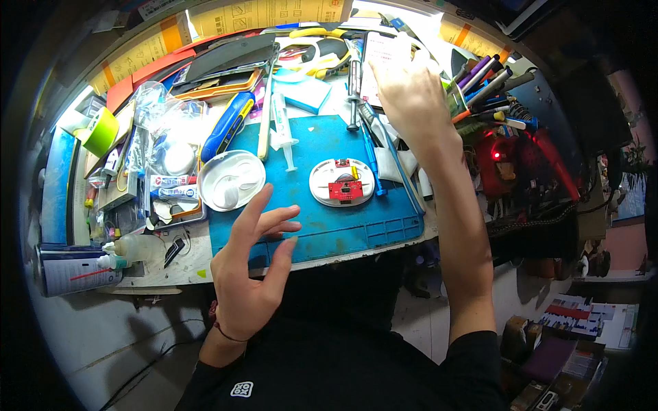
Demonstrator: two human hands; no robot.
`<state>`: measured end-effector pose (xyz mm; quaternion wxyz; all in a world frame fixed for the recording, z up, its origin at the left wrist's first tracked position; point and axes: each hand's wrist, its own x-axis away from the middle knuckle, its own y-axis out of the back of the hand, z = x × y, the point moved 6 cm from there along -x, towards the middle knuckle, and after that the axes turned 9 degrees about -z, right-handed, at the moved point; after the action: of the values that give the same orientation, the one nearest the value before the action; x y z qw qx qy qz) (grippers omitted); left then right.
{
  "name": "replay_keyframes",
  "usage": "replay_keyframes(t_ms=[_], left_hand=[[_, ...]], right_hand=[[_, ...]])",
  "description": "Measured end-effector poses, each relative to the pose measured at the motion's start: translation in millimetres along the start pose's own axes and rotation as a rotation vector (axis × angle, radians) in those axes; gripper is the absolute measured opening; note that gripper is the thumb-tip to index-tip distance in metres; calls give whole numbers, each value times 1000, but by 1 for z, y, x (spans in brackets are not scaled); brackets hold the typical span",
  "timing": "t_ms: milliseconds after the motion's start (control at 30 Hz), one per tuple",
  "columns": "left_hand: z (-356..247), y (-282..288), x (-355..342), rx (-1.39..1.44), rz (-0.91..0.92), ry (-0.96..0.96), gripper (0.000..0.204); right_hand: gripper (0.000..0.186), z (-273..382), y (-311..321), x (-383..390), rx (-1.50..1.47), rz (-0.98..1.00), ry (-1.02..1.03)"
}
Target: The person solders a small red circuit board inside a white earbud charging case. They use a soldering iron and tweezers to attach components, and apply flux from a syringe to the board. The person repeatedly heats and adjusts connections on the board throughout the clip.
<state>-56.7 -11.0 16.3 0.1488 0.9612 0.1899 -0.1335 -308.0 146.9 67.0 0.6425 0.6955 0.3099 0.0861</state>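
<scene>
My left hand (252,264) hovers over the front edge of the blue work mat (312,188), fingers apart and holding nothing. Just beyond its fingertips lies a round white plastic shell (232,179) with moulded hollows. On the mat's right half sits an oval white casing (342,183) with a small red circuit board (345,191) and a yellow part in it. My right hand (413,92) reaches to the back of the bench, over a white box with red print (378,58) and beside the pen holder. Glare washes out its fingers, and whether they grip anything cannot be made out.
A clear syringe (282,127), a blue-and-yellow utility knife (228,125) and thin screwdrivers (371,154) lie around the mat. Pens (488,79) crowd the right back, near a lit red device (499,156). Glue tubes (173,187), bags and a spray can (79,269) fill the left side.
</scene>
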Motion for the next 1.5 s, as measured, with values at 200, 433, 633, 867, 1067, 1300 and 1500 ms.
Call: replay_keyframes(t_ms=[200,433,633,867,1067,1300,1500], left_hand=[[-31,-18,-22,-335,43,-299,69],[-30,-53,-45,-511,133,-325,87],[-19,-57,-51,-540,126,-276,93],[-16,-61,-53,-552,149,-256,94],[-16,-61,-54,-549,112,-327,87],[-19,-49,-43,-612,50,-368,78],[-10,-47,-38,-636,28,-372,86]], right_hand=[[30,15,50,92,-289,-525,-50],[31,-55,40,182,-1142,-784,-797],[35,-121,44,180,-1293,-1110,-849],[29,-140,68,179,-770,-1315,-741],[27,-138,69,218,-564,-1457,-727],[34,-101,57,283,-1117,-1277,-660],[63,-29,15,255,-1503,-641,-301]])
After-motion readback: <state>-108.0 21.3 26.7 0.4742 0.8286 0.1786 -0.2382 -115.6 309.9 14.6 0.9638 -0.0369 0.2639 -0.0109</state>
